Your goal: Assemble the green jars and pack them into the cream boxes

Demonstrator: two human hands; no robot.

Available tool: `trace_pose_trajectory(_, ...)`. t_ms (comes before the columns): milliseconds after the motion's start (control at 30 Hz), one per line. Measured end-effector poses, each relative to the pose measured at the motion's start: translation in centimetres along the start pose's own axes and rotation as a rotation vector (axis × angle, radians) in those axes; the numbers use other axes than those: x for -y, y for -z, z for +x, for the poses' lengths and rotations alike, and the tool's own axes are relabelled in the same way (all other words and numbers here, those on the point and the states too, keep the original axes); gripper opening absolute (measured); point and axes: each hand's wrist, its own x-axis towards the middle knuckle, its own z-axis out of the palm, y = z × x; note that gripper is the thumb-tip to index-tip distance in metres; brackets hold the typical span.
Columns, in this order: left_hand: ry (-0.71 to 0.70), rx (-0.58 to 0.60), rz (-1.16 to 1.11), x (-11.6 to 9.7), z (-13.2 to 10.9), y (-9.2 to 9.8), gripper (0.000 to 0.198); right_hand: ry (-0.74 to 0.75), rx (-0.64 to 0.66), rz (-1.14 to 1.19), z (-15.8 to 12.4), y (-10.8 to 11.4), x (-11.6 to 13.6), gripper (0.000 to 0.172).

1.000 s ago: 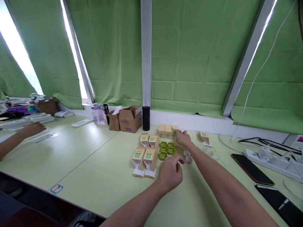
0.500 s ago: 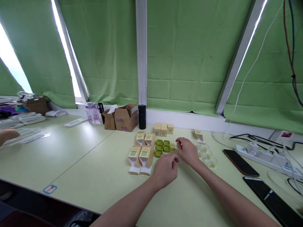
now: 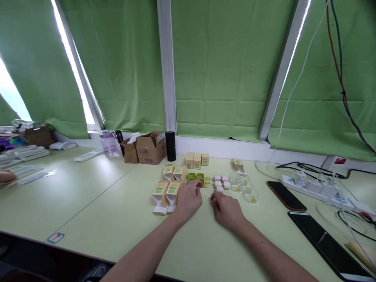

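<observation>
My left hand point(image 3: 189, 199) rests on the pale green table point(image 3: 96, 203), fingers curled over the small green cases point(image 3: 196, 177), which it partly hides. Whether it grips one I cannot make out. My right hand point(image 3: 227, 211) lies just to the right, fingers bent and pinched near the table, close to a small white case point(image 3: 219, 189). More white cases point(image 3: 221, 180) lie behind it. Open beige boxes with green labels point(image 3: 164, 192) stand left of my left hand, two more point(image 3: 173, 171) behind them, and a row of three closed ones point(image 3: 196, 159) further back.
Clear plastic pieces with yellow dots point(image 3: 245, 187) lie right of the white cases. Two phones point(image 3: 286, 195) point(image 3: 326, 239) and a power strip point(image 3: 317, 188) with cables are at right. Cardboard boxes point(image 3: 147, 148), a black cylinder point(image 3: 170, 145) and a bottle point(image 3: 108, 142) stand by the window. Another person's hand point(image 3: 6, 176) is far left.
My right hand has drawn back from the row of closed boxes toward me, uncovering the white cases. My left hand moved forward onto the green cases. The view has shifted right.
</observation>
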Motion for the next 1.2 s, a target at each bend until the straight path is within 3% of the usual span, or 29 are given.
trace_pose_trajectory(100, 0.034, -0.005, 0.055, 0.2, 1.2, 1.3, 0.025, 0.014, -0.001, 0.029, 0.0, 0.1, -0.1, 0.021)
trace_pose_trajectory(333, -0.081, 0.112, 0.379, 0.6, 3.3, 4.4, 0.036, 0.019, 0.016, 0.071, -0.2, 0.5, -0.3, 0.020)
trace_pose_trajectory(433, -0.125, 0.167, 0.466, 1.3, 3.5, 5.0, 0.029, 0.020, 0.016, 0.072, -0.1, 0.5, -0.4, 0.021)
trace_pose_trajectory(567, -0.178, 0.273, 0.535, 2.1, 2.8, 4.7, 0.017, 0.029, 0.011, 0.071, -0.1, 0.3, -0.4, 0.021)
trace_pose_trajectory(700, -0.188, 0.276, 0.558, 2.4, 2.1, 4.0, 0.009, 0.034, 0.011, 0.071, -0.1, 0.3, -0.4, 0.020)
trace_pose_trajectory(1200, -0.193, 0.294, 0.607, 2.6, 0.7, 3.0, 0.024, 0.034, -0.035, 0.118, 0.1, -0.4, -1.0, 0.020)
